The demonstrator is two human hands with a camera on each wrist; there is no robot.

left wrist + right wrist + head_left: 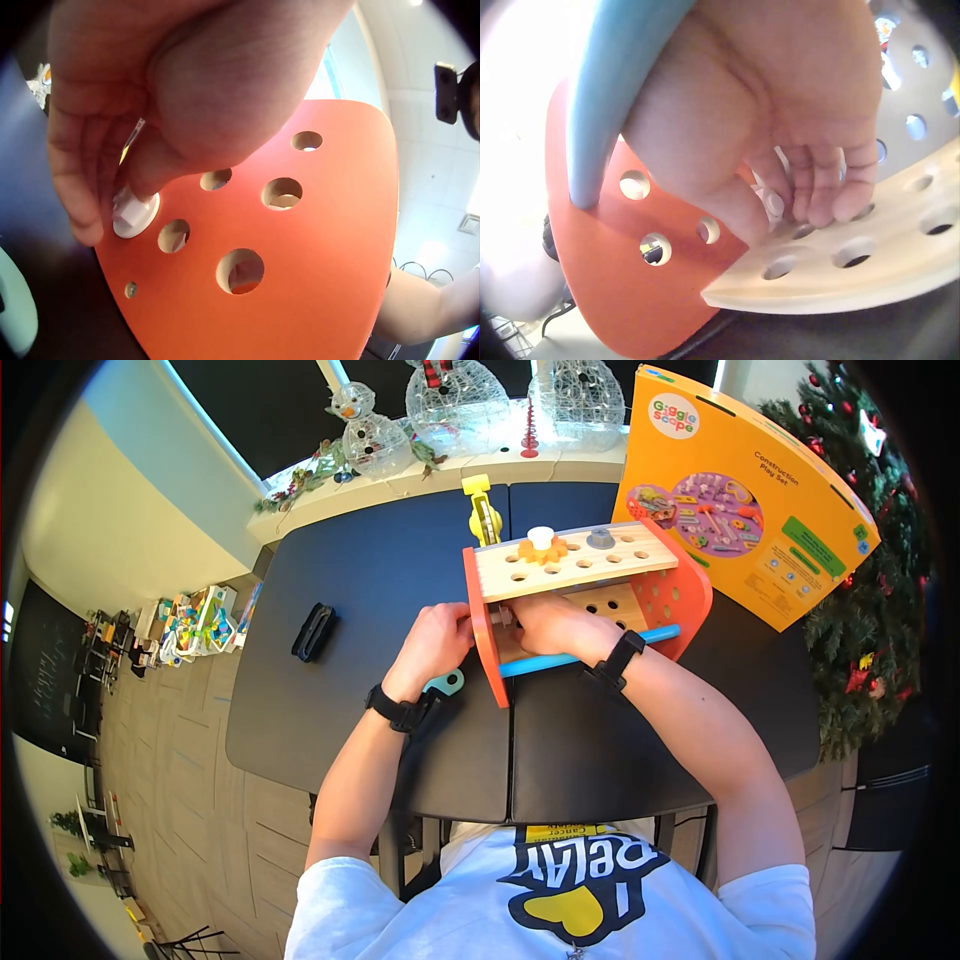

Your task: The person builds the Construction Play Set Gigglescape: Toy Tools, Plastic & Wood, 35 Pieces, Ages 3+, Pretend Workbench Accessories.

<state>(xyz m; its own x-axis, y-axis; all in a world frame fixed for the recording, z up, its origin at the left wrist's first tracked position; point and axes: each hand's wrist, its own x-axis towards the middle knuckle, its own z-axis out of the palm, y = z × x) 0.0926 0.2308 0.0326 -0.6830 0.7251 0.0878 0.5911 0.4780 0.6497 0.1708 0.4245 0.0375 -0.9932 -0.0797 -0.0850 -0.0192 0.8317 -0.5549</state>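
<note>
A toy workbench has orange-red side panels, pale wooden boards with holes and a blue rod across its front. At the outside of the left side panel, my left hand pinches a white bolt by its faceted head, the flange close against the panel. My right hand reaches over the rod into the bench. Its thumb and fingers pinch a small white piece with a round end on the panel's inner side, partly hidden by them.
On the top board sit an orange gear with a white bolt and a grey piece. A yellow tool stands behind. A teal tool lies beside my left wrist, a black object farther left. The yellow-orange box stands right.
</note>
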